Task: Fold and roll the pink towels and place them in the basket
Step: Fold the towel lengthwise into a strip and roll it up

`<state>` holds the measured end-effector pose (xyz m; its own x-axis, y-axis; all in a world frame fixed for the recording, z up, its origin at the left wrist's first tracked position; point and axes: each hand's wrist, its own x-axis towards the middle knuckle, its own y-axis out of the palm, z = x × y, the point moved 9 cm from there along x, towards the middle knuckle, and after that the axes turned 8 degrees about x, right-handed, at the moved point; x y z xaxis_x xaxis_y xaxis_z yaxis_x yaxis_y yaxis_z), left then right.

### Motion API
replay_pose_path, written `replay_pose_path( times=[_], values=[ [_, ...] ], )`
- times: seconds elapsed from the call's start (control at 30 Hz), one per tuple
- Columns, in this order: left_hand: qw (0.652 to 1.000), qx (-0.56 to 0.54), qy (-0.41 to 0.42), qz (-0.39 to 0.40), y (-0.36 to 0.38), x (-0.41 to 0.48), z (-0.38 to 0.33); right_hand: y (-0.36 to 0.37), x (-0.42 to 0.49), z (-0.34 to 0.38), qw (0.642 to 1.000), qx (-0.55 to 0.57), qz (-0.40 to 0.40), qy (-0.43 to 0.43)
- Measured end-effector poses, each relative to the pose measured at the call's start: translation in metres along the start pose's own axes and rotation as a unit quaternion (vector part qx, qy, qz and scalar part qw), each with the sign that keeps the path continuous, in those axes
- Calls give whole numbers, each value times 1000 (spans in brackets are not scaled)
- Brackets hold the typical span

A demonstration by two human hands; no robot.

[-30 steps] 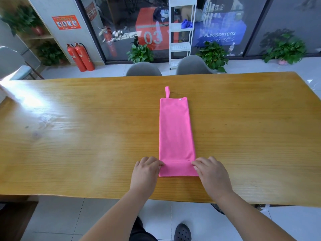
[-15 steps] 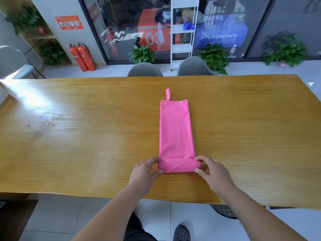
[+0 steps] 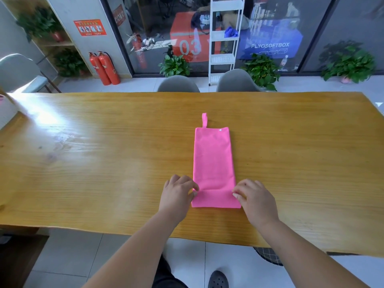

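Pink towel point(image 3: 214, 159) lies as narrow strip on table point(image 3: 104, 163). My left hand point(image 3: 178, 194) and right hand point(image 3: 256, 198) pinch near folded end, one at each side, to start roll straight.

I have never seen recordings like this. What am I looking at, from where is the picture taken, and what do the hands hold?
No machine here: these are a person's two bare hands, filmed by a camera worn on the head, looking forward and down. On the wooden table lies one pink towel, folded into a long strip, hanging loop at the far end. Its near end is turned over. The left hand and the right hand each pinch one side of that fold.
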<state>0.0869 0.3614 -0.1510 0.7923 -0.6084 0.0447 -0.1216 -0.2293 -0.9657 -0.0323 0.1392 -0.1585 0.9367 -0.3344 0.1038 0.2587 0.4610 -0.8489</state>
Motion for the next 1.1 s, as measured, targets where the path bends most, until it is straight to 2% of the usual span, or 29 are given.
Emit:
replay_pose_path(
  times=[0.13, 0.23, 0.4, 0.57, 0.7, 0.77, 0.9, 1.0, 1.1],
  values=[
    [994, 79, 54, -60, 11, -19, -9, 5, -10, 10, 996, -37, -31, -79],
    [990, 83, 72, -88, 15, -36, -10, 8, -15, 4, 994, -53, 2, -93],
    [996, 88, 30, 15, 28, -30, -2, 18, -8, -5, 991, -100, 83, -37],
    [997, -16, -51, 57, 17, -14, 4, 15, 4, -6, 989, -7, 147, 23],
    [987, -96, -70, 111, 25, -29, 15, 6, -8, -15, 984, 58, 161, 49],
    [987, -91, -57, 121, 28, -40, 18, 7, -20, -19, 980, 95, 158, 69],
    [993, -75, -22, 86, 23, -63, 5, 11, -38, -20, 974, 150, 145, 90],
    [993, -83, -26, 81, 24, -69, 7, 18, -40, -25, 966, 164, 168, 103],
    [991, -65, -2, 114, 32, -62, 11, 23, -37, -32, 955, 181, 204, 119]
  ],
)
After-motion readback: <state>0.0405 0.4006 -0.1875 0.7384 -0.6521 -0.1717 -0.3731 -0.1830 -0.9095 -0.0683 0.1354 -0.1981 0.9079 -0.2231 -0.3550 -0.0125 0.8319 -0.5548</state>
